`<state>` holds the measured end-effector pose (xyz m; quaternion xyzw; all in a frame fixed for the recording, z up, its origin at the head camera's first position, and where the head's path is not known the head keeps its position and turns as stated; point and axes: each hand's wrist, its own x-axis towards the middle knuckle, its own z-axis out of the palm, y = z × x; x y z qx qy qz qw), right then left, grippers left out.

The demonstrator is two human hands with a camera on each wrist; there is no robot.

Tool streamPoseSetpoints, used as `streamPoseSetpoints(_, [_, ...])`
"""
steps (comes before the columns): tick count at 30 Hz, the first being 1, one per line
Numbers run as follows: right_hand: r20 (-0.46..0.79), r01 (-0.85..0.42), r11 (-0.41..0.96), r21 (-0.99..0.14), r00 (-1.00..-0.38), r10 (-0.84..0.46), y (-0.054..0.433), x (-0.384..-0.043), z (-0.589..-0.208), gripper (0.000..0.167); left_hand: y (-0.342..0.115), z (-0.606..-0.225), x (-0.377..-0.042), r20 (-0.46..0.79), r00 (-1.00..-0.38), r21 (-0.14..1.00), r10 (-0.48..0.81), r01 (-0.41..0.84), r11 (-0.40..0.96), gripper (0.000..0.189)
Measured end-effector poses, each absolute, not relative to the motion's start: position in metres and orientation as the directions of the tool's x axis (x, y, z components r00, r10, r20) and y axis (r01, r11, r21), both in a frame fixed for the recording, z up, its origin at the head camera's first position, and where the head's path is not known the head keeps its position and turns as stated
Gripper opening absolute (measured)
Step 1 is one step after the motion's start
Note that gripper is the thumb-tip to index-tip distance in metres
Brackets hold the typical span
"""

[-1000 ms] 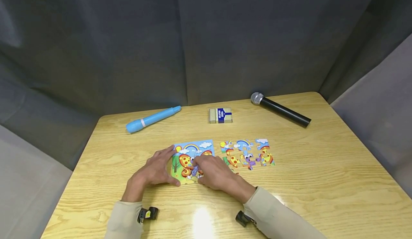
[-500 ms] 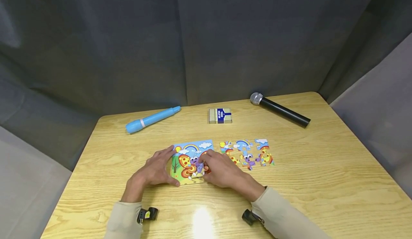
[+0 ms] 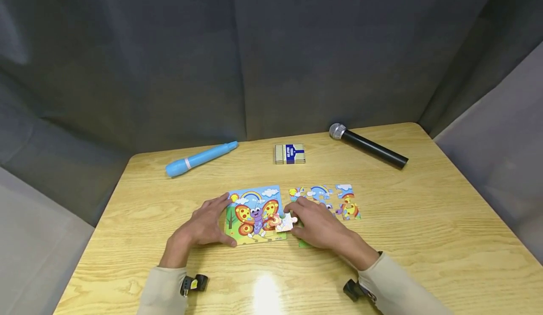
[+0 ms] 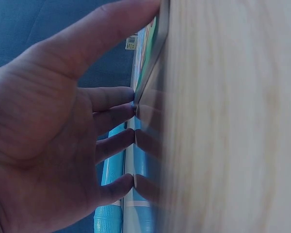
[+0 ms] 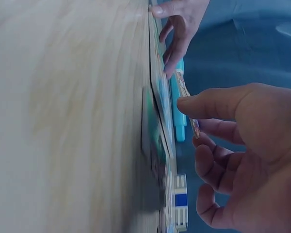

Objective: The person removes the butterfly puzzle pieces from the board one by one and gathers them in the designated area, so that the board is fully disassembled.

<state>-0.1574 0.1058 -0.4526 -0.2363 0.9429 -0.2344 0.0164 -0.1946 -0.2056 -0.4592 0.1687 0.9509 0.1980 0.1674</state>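
Note:
A butterfly picture board point(image 3: 250, 237) lies flat on the wooden table. At its left edge rests my left hand point(image 3: 204, 223), thumb at the near corner and fingertips along the far part of the side. My right hand point(image 3: 319, 224) pinches a jigsaw piece point(image 3: 285, 222) between thumb and fingers, held above the table in the right wrist view. From the head it overlaps the board's lower right corner. Loose jigsaw pieces point(image 3: 349, 207) with matching butterfly and rainbow parts lie right of the board. Some of these are partly hidden under my right hand.
Behind the board stands a small striped box point(image 3: 290, 154) with a blue band. A blue marker-shaped stick point(image 3: 201, 159) lies at the back left, and a black microphone point(image 3: 369, 146) at the back right. Dark curtains point(image 3: 191, 60) hang just past the table's far edge.
My right hand has moved right and lifted off the board's lower middle with the jigsaw piece, uncovering the butterfly's right wing. The left hand stays at the board's edge.

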Motion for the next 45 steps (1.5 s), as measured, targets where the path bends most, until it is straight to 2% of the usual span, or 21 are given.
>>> streamPoseSetpoints(13, [0.061,-0.376,0.820,-0.432,-0.919,-0.389,0.154,-0.144,-0.459,0.036,-0.206,-0.463,-0.193,-0.249,-0.889,0.426,0.383,0.255,0.868,0.115])
streamPoseSetpoints(25, [0.035,-0.341,0.851,-0.399,-0.933,-0.358,0.177,-0.139,-0.456,0.039,-0.207,-0.462,-0.194,-0.244,-0.890,0.429,0.386,0.257,0.866,0.115])
streamPoseSetpoints(36, [0.020,-0.391,0.848,-0.358,-0.911,-0.412,0.196,-0.131,-0.455,0.037,-0.207,-0.461,-0.195,-0.248,-0.889,0.426,0.385,0.257,0.867,0.114])
streamPoseSetpoints(45, [-0.042,-0.359,0.866,-0.348,-0.917,-0.397,0.200,-0.130,-0.457,0.040,-0.207,-0.461,-0.195,-0.250,-0.886,0.434,0.390,0.257,0.863,0.114])
